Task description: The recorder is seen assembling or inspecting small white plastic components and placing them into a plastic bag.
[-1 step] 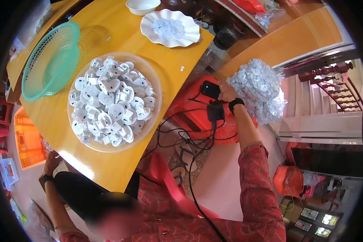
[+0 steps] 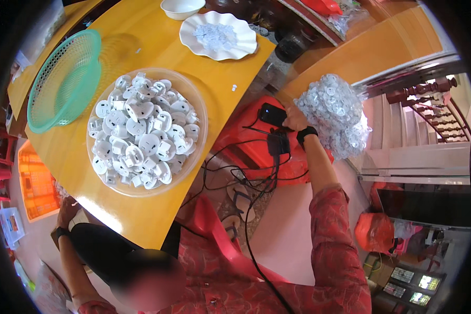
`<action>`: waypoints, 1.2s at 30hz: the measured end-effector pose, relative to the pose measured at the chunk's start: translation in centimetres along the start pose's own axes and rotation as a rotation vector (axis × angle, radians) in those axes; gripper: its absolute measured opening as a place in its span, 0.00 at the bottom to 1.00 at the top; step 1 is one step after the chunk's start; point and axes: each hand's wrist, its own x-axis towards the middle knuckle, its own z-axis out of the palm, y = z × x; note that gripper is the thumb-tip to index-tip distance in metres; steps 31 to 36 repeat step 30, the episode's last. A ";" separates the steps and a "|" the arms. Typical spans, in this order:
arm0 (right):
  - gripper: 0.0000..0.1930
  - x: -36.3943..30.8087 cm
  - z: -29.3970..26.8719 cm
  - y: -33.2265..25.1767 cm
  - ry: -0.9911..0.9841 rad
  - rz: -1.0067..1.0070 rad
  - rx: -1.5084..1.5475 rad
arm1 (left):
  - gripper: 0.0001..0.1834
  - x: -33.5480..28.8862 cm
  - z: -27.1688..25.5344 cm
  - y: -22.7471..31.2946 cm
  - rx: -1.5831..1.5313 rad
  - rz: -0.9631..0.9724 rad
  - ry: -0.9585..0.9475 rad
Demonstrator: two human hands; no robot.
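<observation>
My right hand [image 2: 296, 118] reaches out to the far right, its fingers closed at the edge of a small black box with a lit display [image 2: 272, 115]. This box lies on a red plastic stool [image 2: 251, 133], with a black power bank or adapter-like block [image 2: 278, 144] and cables beside it. Low at the left, beside the table edge, my left hand [image 2: 67, 212] hangs near small pale pieces by an orange crate; its fingers are partly hidden and dark. A clear round tub [image 2: 205, 131] heaped with white plug-like parts [image 2: 141, 131] stands on the table.
On the yellow table [image 2: 141, 214] are a green basket [image 2: 63, 83], a white bowl [image 2: 182, 9] and a scalloped plate [image 2: 248, 39] of small bluish pieces. Bagged clear discs [image 2: 332, 115] sit right of my hand. An orange crate [image 2: 34, 178] stands left; black cables [image 2: 251, 220] trail below.
The whole view has shifted very slightly. Both hands keep their places, the right one still at the black box.
</observation>
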 end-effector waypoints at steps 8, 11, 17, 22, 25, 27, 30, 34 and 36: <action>0.19 -11.7 -1.7 -0.8 0.302 0.367 0.450 | 0.17 1.4 0.7 0.9 0.070 -0.006 -0.069; 0.27 -14.3 2.2 -3.2 0.204 0.466 0.619 | 0.19 -1.6 -0.8 -4.6 0.298 0.078 0.167; 0.41 -17.0 4.0 -9.4 0.223 0.314 0.559 | 0.23 -6.1 -2.9 3.2 -0.990 -0.295 0.544; 0.44 -17.0 8.8 -4.0 0.165 0.423 0.311 | 0.12 -6.6 -8.4 3.5 -1.490 -0.145 0.867; 0.43 -15.6 9.8 -5.7 0.200 0.442 0.243 | 0.12 -6.3 -15.1 3.4 -1.552 0.103 0.915; 0.44 -15.9 9.5 -5.1 0.230 0.381 0.288 | 0.14 -4.5 -17.6 6.3 -1.434 0.240 0.888; 0.45 -15.5 8.4 -5.1 0.128 0.463 0.296 | 0.21 -4.7 -19.6 10.8 -1.176 0.685 0.528; 0.45 -15.5 8.4 -5.1 0.128 0.463 0.296 | 0.21 -4.7 -19.6 10.8 -1.176 0.685 0.528; 0.45 -15.5 8.4 -5.1 0.128 0.463 0.296 | 0.21 -4.7 -19.6 10.8 -1.176 0.685 0.528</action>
